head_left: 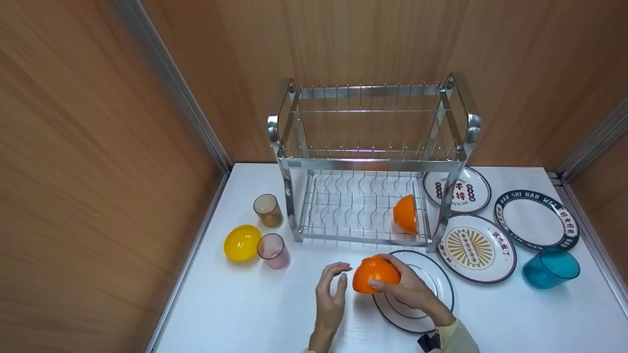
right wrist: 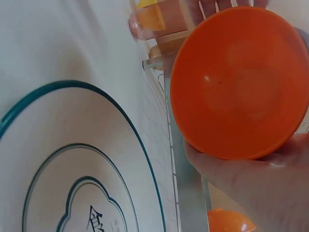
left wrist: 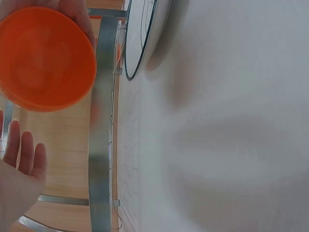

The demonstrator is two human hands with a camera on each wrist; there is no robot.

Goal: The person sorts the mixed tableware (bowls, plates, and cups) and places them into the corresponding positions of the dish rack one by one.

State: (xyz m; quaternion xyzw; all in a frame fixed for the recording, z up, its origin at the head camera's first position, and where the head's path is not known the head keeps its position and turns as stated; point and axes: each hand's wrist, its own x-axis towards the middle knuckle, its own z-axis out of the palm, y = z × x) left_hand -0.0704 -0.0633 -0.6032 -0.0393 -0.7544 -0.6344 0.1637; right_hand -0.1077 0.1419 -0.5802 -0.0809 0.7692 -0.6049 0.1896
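Observation:
My right hand [head_left: 409,289] grips an orange bowl [head_left: 375,275] by its side, thumb near the rim and fingers around the back. The bowl is tilted, held above the table near the left edge of a white plate with dark rings [head_left: 439,274]. In the right wrist view the bowl's smooth inside [right wrist: 241,82] faces the camera. Just left of the bowl, my left hand [head_left: 329,299] is raised with its fingers loosely bent and apart from it, holding nothing. A second orange bowl [head_left: 405,214] stands on its side in the lower tier of the metal dish rack [head_left: 363,165].
Left of the rack are a yellow bowl [head_left: 242,243], a brown glass [head_left: 268,211] and a pink glass [head_left: 274,252]. On the right lie several printed plates, one with a sunburst [head_left: 500,267], beside a teal cup [head_left: 547,269]. Wooden walls [head_left: 373,44] enclose the table.

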